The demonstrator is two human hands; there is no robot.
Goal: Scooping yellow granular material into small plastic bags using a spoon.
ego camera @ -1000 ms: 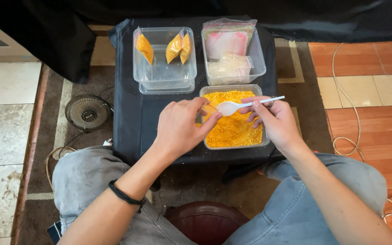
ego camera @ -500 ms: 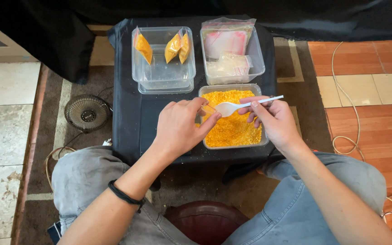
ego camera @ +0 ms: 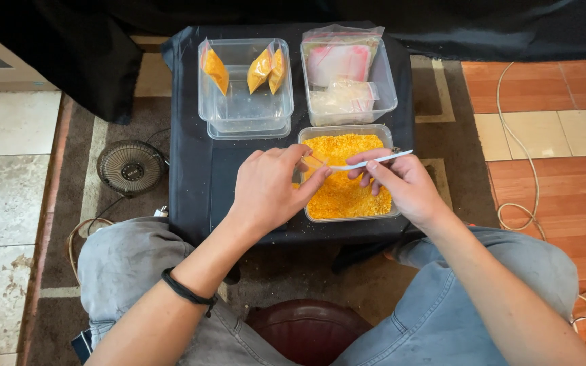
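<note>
At the far left of the floor sits a small round fan (ego camera: 130, 167). On the black-draped table (ego camera: 194, 183), the far-left clear tub (ego camera: 244, 115) holds three filled orange packets (ego camera: 260, 70). Nearer, the left hand (ego camera: 269, 190) pinches a small bag (ego camera: 313, 163) over the tub of orange crumbs (ego camera: 347, 193). The right hand (ego camera: 401, 183) grips a white spoon (ego camera: 374, 161), its bowl at the bag's mouth. Far right, another tub (ego camera: 384, 102) holds empty bags.

A white plastic spoon (ego camera: 373, 161) lies near-level over a clear tub of orange-yellow crumbs (ego camera: 344, 177) — bowl end at a small clear bag (ego camera: 314, 163), partly filled, held just above the crumbs.
</note>
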